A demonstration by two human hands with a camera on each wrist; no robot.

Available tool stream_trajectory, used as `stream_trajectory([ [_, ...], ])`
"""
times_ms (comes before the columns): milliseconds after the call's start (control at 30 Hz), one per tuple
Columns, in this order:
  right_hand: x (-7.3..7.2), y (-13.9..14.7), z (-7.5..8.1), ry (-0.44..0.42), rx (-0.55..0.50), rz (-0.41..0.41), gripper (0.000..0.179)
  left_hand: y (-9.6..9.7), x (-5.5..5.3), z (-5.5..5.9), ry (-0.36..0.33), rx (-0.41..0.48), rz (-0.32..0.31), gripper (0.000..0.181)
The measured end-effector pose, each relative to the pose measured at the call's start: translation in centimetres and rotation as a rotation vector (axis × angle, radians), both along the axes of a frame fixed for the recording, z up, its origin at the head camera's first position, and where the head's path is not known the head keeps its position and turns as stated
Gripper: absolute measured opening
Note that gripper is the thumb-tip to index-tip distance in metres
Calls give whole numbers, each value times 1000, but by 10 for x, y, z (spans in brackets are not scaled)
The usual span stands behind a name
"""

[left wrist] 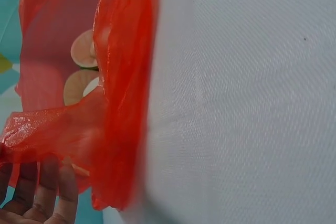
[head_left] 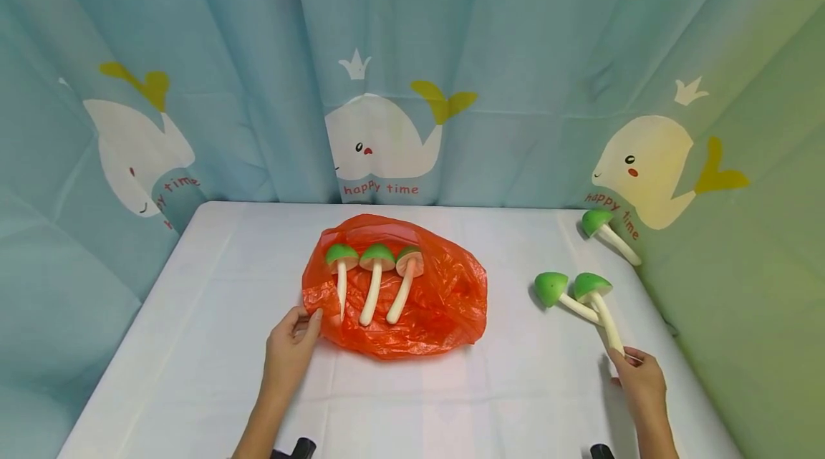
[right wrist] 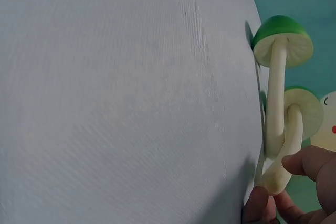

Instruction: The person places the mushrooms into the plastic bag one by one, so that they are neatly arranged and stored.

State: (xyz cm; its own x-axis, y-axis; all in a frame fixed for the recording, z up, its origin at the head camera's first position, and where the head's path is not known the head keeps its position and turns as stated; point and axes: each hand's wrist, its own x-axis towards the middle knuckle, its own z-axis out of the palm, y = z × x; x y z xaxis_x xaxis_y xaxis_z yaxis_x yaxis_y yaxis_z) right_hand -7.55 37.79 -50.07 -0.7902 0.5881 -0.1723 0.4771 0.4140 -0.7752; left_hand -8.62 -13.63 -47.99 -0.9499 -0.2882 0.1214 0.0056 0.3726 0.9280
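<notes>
A red plastic bag [head_left: 451, 294] lies spread on the table, with three green-capped toy mushrooms [head_left: 370, 301] side by side at its opening. My left hand [head_left: 293, 344] pinches the bag's near left edge between thumb and fingers; in the left wrist view the film [left wrist: 58, 135] stretches up from the fingers. On the right, my right hand [head_left: 641, 377] grips the stem end of a toy mushroom [head_left: 606, 316]. Its cap is beside a second mushroom [head_left: 551, 289], whose stem passes behind the held one. The right wrist view shows thumb and fingers around the held stem [right wrist: 291, 145].
Another green-capped mushroom [head_left: 619, 244] lies at the table's far right corner. The white table [head_left: 515, 402] is bordered by a blue-green curtain [head_left: 528, 72] printed with whales. Black objects [head_left: 303, 448] show at the bottom edge, near each forearm.
</notes>
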Motion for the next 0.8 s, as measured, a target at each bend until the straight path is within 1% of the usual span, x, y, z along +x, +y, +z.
stream_trajectory([
  [167,-1,5,0,-40,-17,-4,45,0,0,-2,2,26,-8,18],
  [333,-6,9,0,-65,-8,38,45,1,1,-3,-5,21,-2,18],
  [400,-8,11,0,-69,-24,56,45,1,1,-3,-3,21,-4,18],
  [433,-9,12,1,-71,-44,59,46,1,1,-3,-1,24,-5,18],
  [500,-10,14,1,-60,-116,54,46,1,0,-3,-1,31,-7,18],
  [633,-10,15,3,-34,-259,23,47,1,0,-4,-4,30,-5,18],
  [733,-10,14,5,-16,-313,-8,48,1,0,-4,-10,14,-2,18],
  [800,-11,13,6,13,-353,-34,47,1,0,-4,-14,8,-1,18],
])
